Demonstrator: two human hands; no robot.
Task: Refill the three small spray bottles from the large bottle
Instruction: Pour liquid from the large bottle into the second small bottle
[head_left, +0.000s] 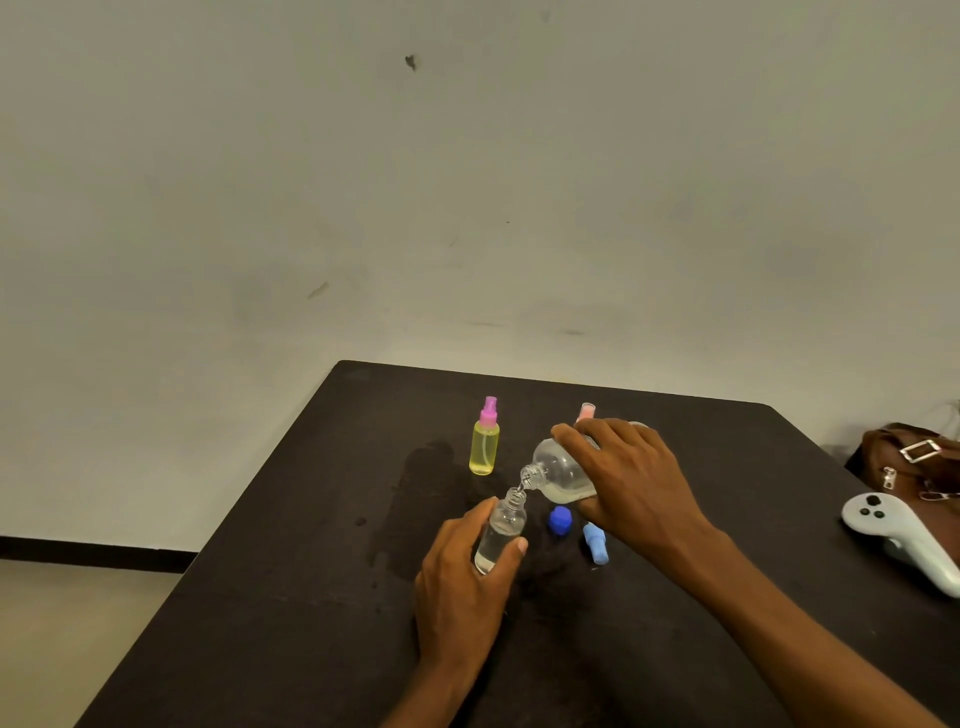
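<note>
dark table (291, 597) by pale wall (467, 182) | L hand (462, 577) grips small bottle (501, 535) | R hand (634, 483) grips large bottle (558, 470)

On the dark tabletop (291, 597), a small uncapped clear bottle (501, 535) is gripped by the left hand (462, 582), while the large bottle (561, 473) is tipped by the right hand (634, 483), mouth over its neck. A yellow spray bottle (484, 441) with a pink top is seen upright behind, and a blue cap (560, 520) and blue sprayer (595, 543) are lying between the hands.

Two bare forearms, no sleeves.
</note>
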